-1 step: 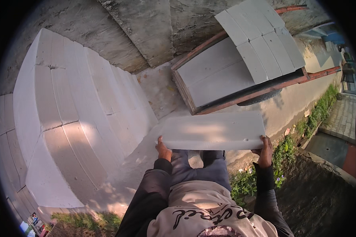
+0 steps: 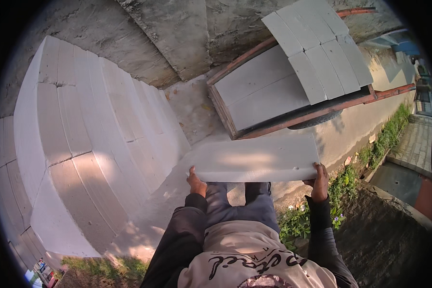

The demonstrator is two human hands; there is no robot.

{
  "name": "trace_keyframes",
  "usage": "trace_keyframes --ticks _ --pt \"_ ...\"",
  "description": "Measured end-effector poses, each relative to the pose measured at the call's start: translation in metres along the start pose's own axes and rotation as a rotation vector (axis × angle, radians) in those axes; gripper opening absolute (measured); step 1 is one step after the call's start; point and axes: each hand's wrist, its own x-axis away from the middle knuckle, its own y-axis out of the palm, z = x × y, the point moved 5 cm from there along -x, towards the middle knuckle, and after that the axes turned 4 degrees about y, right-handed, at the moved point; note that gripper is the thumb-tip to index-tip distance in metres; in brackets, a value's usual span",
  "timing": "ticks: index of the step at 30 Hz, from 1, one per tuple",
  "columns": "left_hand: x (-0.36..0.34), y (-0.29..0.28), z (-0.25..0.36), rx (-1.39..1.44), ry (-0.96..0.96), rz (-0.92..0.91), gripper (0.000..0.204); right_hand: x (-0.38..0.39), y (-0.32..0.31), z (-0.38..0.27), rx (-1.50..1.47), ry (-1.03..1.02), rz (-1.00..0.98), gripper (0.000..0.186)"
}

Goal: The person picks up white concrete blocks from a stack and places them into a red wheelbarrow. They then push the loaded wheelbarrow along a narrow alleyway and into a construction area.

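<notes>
A long pale grey-white concrete block (image 2: 249, 157) is held level in front of my legs, one end in each hand. My left hand (image 2: 196, 183) grips its left end, thumb on the near edge and fingers hidden beneath. At the other end my right hand (image 2: 320, 182) is closed on the near corner, its fingers partly out of sight under the block. To the left rises a tall stack of similar blocks (image 2: 108, 125). Beyond the held block, to the right, stands a cart (image 2: 224, 108) with a reddish frame, carrying more of these blocks (image 2: 317, 53).
A rough grey wall (image 2: 177, 38) runs behind the stack and cart. One cart wheel (image 2: 317, 119) shows under its near side. Green plants (image 2: 343, 192) border a patch of dark soil (image 2: 384, 235) at right. The cart's handle (image 2: 389, 93) sticks out rightward.
The held block and both hands have shifted very slightly left in the picture. My grip on the block looks the same, and the cart and stack stand as before.
</notes>
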Motion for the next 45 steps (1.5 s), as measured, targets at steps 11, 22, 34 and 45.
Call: trace_keyframes --ticks 11,22,34,45 --pt "-0.038 0.026 -0.060 0.286 -0.040 0.050 0.046 -0.244 0.105 0.016 0.203 0.022 -0.300 0.054" --pt "-0.088 0.146 -0.079 0.525 0.058 -0.048 0.054 -0.359 0.147 -0.007 0.169 -0.157 -0.192 0.055" --pt "-0.155 0.268 -0.049 0.698 0.066 -0.094 0.057 -0.443 0.175 -0.013 -0.216 -0.220 -0.108 0.035" --pt "-0.160 0.283 -0.073 0.789 0.072 -0.155 0.056 -0.398 0.237 0.034 -0.394 -0.036 -0.037 0.077"
